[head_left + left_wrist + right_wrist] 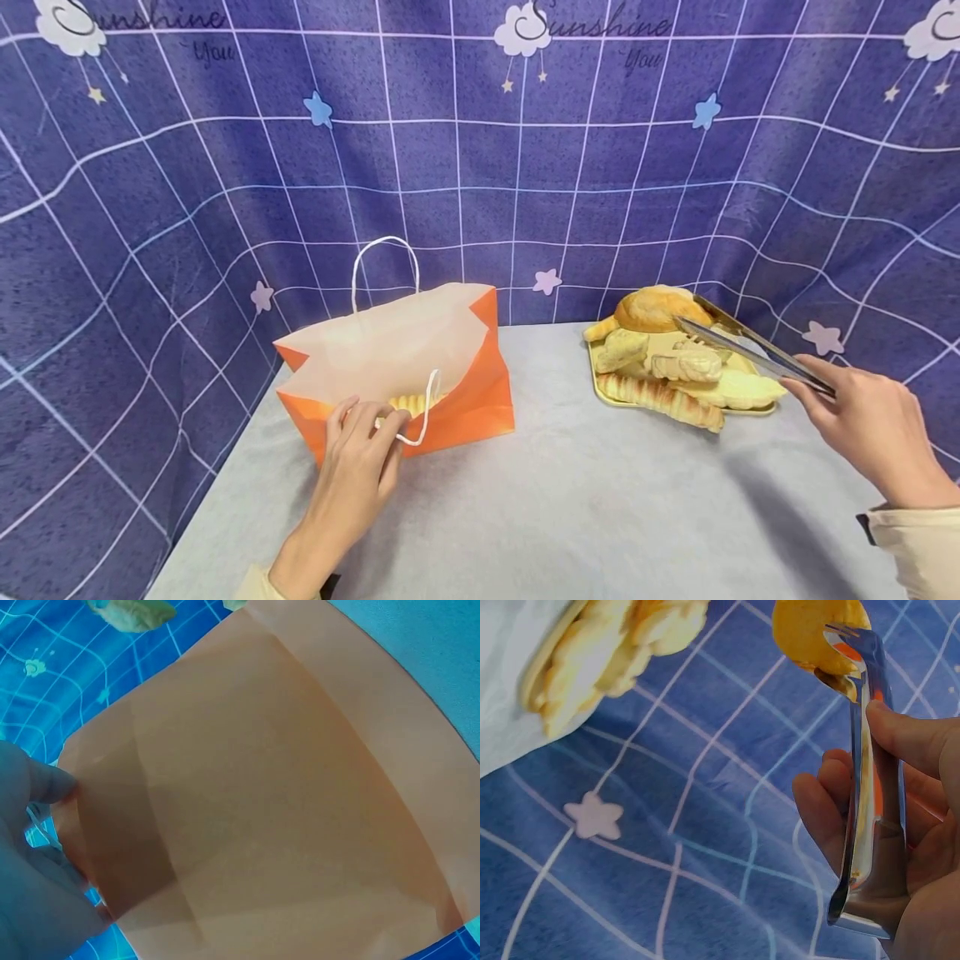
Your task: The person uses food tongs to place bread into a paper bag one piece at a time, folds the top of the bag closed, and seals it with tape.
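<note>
On the left, an orange paper bag [468,408] with a white inside and white cord handles stands with its mouth open; ridged yellow bread [416,405] shows inside. My left hand [363,454] pinches the bag's near rim by the front handle. In the left wrist view the bag's side [262,787] fills most of the picture. My right hand [873,421] grips metal tongs [783,362]. Their tips meet a round golden bun [656,310] at the back of the yellow tray [611,400]; the right wrist view shows the bun [810,637] at the tong ends.
Several other breads lie on the tray, among them a long ridged loaf [660,402] jutting over its front edge and a pale piece [686,365]. A grey cloth [585,500] covers the table. A blue patterned curtain [487,167] hangs behind and at the sides.
</note>
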`<state>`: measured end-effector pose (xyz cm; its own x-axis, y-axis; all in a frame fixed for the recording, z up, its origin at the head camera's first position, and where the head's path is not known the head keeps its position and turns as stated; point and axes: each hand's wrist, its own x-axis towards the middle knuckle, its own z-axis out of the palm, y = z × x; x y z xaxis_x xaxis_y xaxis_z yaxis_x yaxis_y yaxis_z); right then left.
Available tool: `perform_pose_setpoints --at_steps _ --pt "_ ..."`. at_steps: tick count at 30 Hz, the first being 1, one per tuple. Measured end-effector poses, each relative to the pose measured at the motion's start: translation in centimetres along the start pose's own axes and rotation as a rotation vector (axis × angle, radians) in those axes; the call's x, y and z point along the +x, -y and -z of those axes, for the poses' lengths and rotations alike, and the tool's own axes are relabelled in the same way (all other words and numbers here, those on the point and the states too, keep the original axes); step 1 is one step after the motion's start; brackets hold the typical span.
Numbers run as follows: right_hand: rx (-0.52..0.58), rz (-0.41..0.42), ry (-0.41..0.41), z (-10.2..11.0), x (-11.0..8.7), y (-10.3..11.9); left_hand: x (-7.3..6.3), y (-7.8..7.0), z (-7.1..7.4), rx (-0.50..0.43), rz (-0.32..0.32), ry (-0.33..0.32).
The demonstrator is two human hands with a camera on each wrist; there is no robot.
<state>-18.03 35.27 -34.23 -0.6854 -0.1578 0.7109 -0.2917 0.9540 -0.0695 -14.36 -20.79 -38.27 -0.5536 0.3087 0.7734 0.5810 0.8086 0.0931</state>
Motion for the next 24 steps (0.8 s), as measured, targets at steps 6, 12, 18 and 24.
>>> perform_pose_setpoints --at_steps 6,12,18,24 --pt "0.042 0.067 -0.073 0.3 0.6 2.2 0.1 -0.1 0.0 -0.006 0.004 0.002" --pt "0.084 0.115 -0.118 0.5 1.8 4.8 0.1 -0.2 0.1 -0.006 0.020 0.017" --pt "0.121 0.179 -0.193 0.8 2.9 7.0 0.1 -0.3 0.3 -0.002 0.039 0.035" --pt "0.179 0.210 -0.209 0.9 4.0 9.3 0.1 -0.4 0.2 -0.004 0.049 0.041"
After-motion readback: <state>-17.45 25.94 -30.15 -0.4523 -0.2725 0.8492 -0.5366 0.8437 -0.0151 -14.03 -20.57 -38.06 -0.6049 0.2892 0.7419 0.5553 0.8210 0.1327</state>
